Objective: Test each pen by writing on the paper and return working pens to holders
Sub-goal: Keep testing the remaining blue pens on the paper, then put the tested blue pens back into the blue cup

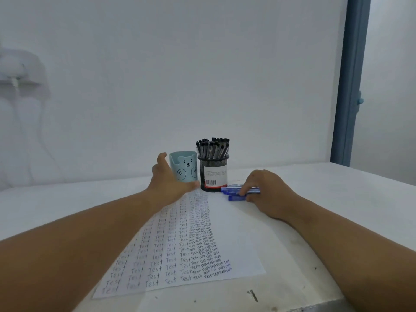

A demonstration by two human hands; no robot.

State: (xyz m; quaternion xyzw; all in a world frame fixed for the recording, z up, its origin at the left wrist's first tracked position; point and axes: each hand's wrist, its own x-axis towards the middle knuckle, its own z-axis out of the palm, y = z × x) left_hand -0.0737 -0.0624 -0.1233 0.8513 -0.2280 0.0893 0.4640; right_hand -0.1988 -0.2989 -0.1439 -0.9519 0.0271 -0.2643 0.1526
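Left hand, fingers spread, reaches the bear-print holder (apparently empty, so easily tipped) while right hand pinches loose blue pens that could roll across the counter.

Blue pens lie flat in a small cluster on the surface, just right of the black mesh holder, which stands upright, packed with black-capped pens. Left of it, touching or nearly so, stands the pale teal bear-face holder. The paper stretches near, covered with rows of "Test".
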